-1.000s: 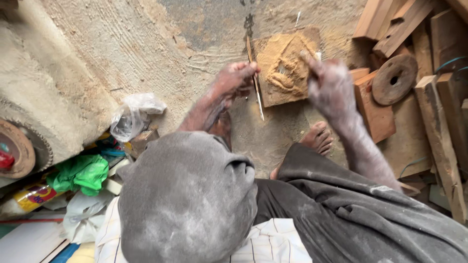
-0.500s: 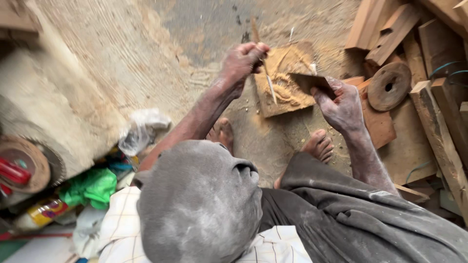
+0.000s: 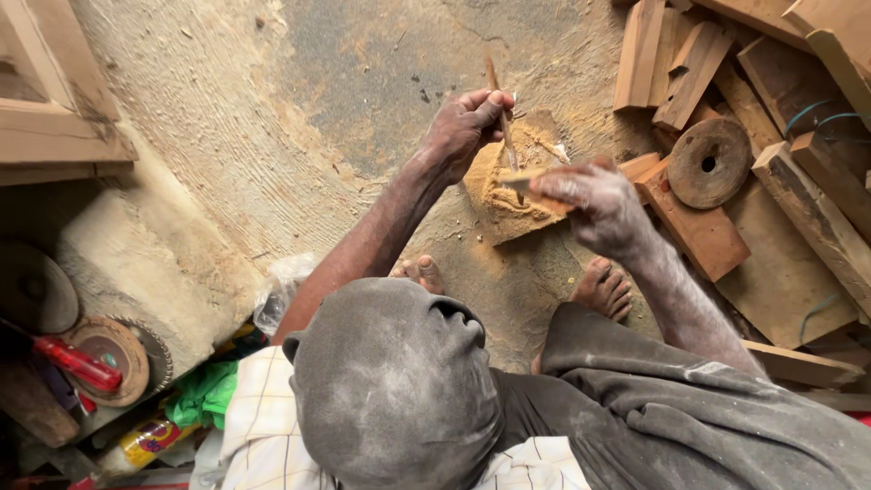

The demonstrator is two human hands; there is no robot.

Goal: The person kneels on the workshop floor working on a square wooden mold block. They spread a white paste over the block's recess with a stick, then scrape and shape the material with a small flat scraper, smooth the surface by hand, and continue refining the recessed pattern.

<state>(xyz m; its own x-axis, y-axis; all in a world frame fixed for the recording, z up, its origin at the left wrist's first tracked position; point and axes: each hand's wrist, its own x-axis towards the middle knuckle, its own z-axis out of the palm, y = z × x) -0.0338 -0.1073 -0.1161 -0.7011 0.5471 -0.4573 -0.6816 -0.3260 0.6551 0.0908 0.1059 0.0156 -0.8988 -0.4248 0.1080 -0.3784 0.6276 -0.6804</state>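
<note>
**Both hands lifted off the block, tool and wood piece now held up**

Since 0.5 s ago both hands have come up & toward the person; earlier, 1 s back, they were pressed down at the block on the floor; now they work above it.

Largest first: dusty concrete floor (image 3: 299,118) fills most of the view, sawdust spread across it; person's dust-covered cap (image 3: 395,386) & dark grey cloth (image 3: 671,417) take up the bottom; pile of wood offcuts (image 3: 771,181) at right, w/ a round wooden disc (image 3: 709,162) lying on top, hole in its centre; pale wooden frame (image 3: 54,109) at top left; clutter at lower left incl. a circular saw blade (image 3: 113,349), a red-handled tool (image 3: 77,365) lying across it, a green rag (image 3: 207,395).

Smaller: sawdust-covered wooden block (image 3: 504,204) sits on the floor between the bare feet & the hands, just left of the offcuts; bare foot (image 3: 603,289) near it, toes of the other just beside the forearm.

Left hand (image 3: 464,127) is clenched round a thin chisel-like tool (image 3: 502,116), held roughly upright, tip pointing down; right hand (image 3: 594,201) grasps a small wood piece (image 3: 526,181), fingers wrapped over it; tool tip meets the wood piece, both above the block; can't tell if the piece touches the block.
</note>
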